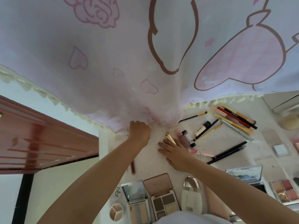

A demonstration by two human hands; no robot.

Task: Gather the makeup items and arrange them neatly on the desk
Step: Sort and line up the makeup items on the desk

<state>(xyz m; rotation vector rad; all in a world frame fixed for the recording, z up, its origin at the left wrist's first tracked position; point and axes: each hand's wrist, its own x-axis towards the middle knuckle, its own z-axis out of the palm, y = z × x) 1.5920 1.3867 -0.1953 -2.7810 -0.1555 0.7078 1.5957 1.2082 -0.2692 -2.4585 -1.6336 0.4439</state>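
Gold-capped tube [170, 137] lies on the white desk [215, 143] partly under the right hand [175, 152], whose flat, spread fingers rest on it. The left hand [140, 132], just beside, grips the pink curtain's [113, 70] hem in curled fingers.

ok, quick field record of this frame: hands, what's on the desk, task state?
left hand: grips the curtain edge
right hand: flat on the desk, fingers straight, touching the gold tube
far side: brushes and pencils lie scattered at mixed angles
near edge: open palettes side by side
task state: items gathered on desk, not yet neat
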